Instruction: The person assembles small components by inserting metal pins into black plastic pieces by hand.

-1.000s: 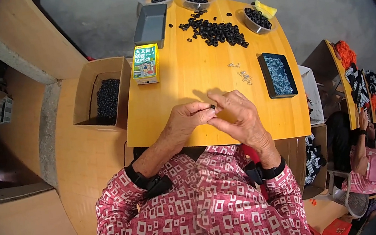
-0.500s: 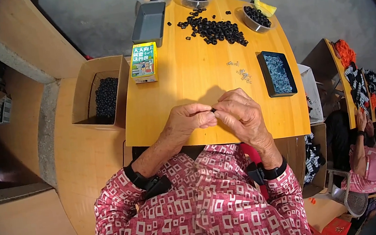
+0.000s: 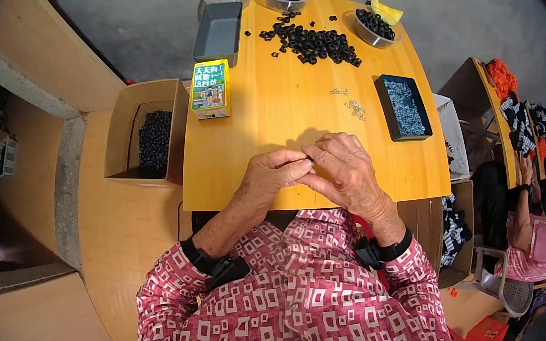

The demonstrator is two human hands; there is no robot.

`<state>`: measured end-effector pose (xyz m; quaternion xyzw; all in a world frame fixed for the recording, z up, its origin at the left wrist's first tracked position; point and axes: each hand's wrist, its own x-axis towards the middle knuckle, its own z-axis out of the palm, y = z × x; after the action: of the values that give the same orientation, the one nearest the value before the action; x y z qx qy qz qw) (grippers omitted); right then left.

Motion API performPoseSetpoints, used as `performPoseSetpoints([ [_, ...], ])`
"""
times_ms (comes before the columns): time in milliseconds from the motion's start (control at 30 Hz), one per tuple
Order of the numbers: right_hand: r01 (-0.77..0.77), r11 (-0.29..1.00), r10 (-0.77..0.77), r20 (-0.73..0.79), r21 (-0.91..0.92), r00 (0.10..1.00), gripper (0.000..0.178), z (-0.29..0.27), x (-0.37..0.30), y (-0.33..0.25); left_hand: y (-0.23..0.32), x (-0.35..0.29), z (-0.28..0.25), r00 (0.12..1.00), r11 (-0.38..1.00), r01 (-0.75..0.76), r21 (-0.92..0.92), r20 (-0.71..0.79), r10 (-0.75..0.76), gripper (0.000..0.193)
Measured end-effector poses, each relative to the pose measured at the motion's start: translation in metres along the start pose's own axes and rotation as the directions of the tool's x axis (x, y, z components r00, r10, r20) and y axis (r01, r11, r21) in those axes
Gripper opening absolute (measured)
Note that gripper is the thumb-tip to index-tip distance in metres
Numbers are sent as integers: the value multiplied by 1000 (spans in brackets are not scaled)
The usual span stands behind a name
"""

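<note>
My left hand point(image 3: 272, 176) and my right hand point(image 3: 350, 173) meet fingertip to fingertip above the near edge of the wooden table point(image 3: 261, 130). Both are closed in a pinch. Between them is a small black part point(image 3: 309, 159), of which little more than a dark sliver shows. The right fingers lie bent over it and hide the rest. Farther out on the table is a heap of small black ring-like parts point(image 3: 325, 45). Nearer my right hand lie a few small silvery pieces point(image 3: 356, 111).
A black tray point(image 3: 412, 137) of small silvery pieces stands right. Clear bowls point(image 3: 376, 39) with black parts, a grey tray point(image 3: 202, 49) and a yellow-green carton point(image 3: 211, 90) line the far and left sides. A cardboard box point(image 3: 118, 132) stands left. Another person point(image 3: 538, 246) sits far right.
My right hand has rolled inward, its fingers now lower and closer over the small black part, covering more of it. The left hand stays nearly where it was.
</note>
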<state>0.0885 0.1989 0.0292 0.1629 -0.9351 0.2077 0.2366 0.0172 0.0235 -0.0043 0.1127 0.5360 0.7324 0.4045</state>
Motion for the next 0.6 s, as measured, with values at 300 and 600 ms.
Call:
performPoseSetpoints([
  [300, -27, 997, 30, -49, 67, 998, 40, 7, -3, 5, 9, -4, 2, 994, 993, 100, -67, -39, -103, 26],
  [600, -48, 999, 47, -44, -21, 998, 43, 2, 2, -6, 1, 0, -4, 999, 998, 7, -63, -45, -10, 21],
])
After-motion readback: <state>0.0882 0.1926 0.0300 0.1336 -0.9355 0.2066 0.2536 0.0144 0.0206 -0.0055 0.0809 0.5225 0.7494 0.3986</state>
